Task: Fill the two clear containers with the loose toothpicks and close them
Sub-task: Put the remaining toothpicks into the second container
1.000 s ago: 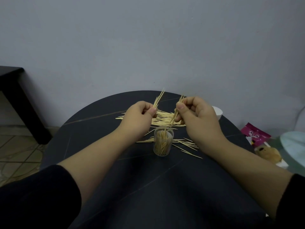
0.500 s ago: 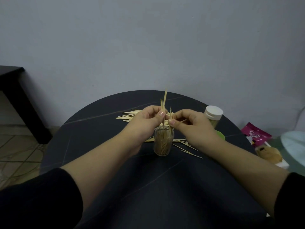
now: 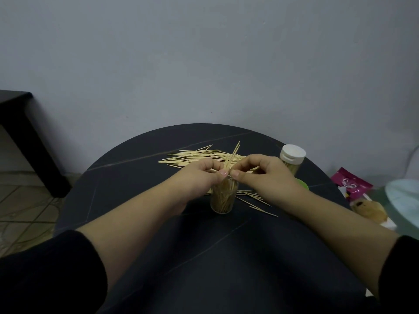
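Pale wood: a small bundle of toothpicks [image 3: 231,158], tips up and leaning slightly right, lower ends inside the open clear container [image 3: 223,198].

Open clear container: upright near the middle of the round dark bench [image 3: 140,196], about half filled with standing toothpicks, no lid on it.

Left hand [image 3: 201,175]: closed in a pinch, thumb and fingertips pressed on the bundle just above the container's rim.

Right hand [image 3: 260,175]: likewise closed in a pinch on the same bundle from the opposite side, thumbs of both hands nearly meeting.

Loose toothpicks [image 3: 197,156]: a flat scattered heap on the bench behind the hands; a few further sticks [image 3: 258,203] lie to the right of the open container.

Second clear container [image 3: 291,160]: upright at the bench's right rear, white flip lid closed, toothpicks visible inside.

Green object [image 3: 302,184]: partly hidden behind the right wrist, just in front of the lidded container; identity unclear.

Off the bench, right: a pink packet [image 3: 350,183], a tan furry item [image 3: 367,210], a pale blue rounded thing [image 3: 403,198].

Left rear: a black table [image 3: 20,123] on tiled floor.
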